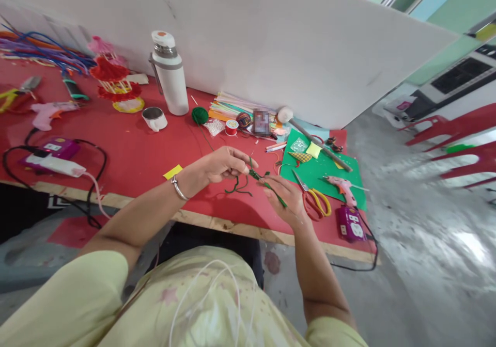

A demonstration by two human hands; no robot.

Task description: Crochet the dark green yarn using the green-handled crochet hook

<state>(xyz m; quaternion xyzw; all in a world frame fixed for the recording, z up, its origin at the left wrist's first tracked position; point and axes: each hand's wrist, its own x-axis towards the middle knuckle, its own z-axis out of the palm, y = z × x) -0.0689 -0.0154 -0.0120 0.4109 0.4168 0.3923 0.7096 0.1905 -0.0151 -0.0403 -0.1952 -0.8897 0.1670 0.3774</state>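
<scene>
My left hand (222, 165) is closed in a pinch on a small piece of green crochet work (253, 174) above the red table. Loose green yarn tails (237, 189) dangle beneath it. My right hand (287, 196) is wrapped round a green-handled crochet hook (281, 200), whose tip meets the yarn piece between both hands. The tip itself is too small to make out. A ball of green yarn (200, 115) lies farther back, with a strand running from it toward my left hand.
Scissors (310, 194) and a glue gun (346, 189) lie right, by a purple power socket (352, 224). A white bottle (170, 78) and cup (154, 119) stand back left. Another glue gun (52, 113) lies far left. A white panel (248, 42) borders the table's back.
</scene>
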